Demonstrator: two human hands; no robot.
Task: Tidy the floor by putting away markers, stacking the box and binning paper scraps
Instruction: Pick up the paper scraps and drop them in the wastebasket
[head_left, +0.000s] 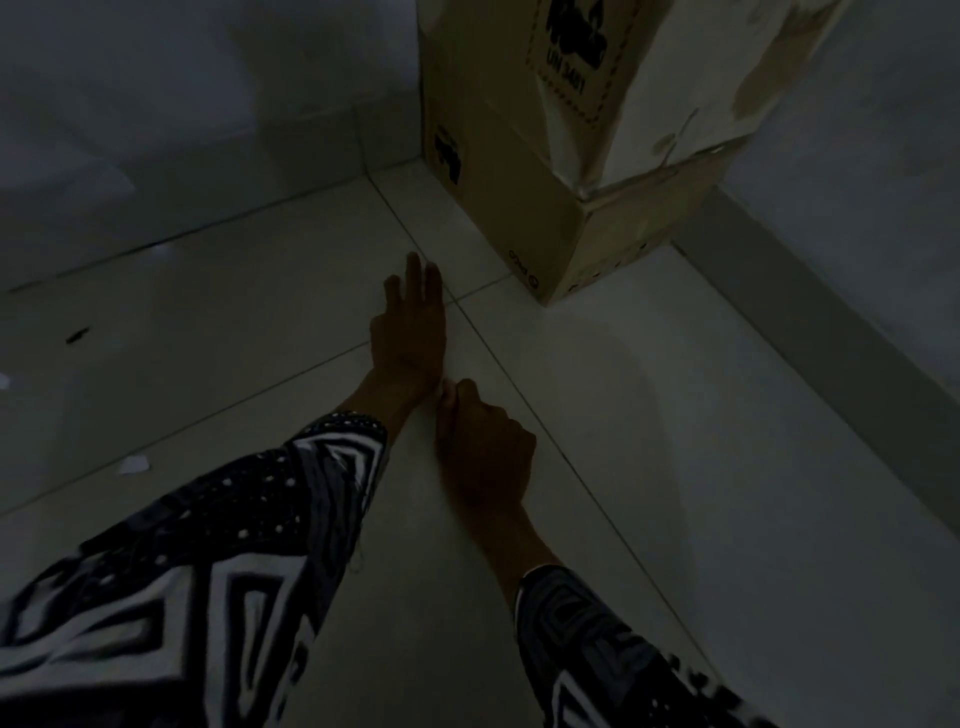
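We see a tall cardboard box (524, 171) standing upright in the corner of the pale tiled floor (649, 395), its long axis vertical, its smooth brown faces bearing black printed labels. Small white paper scraps (132, 464) lie well apart from it at the left. The left hand (410, 332) reaches toward the box with fingers released and straight. The right hand (480, 449) is clenched; in this dim light it perhaps pinches something small, but we cannot tell.
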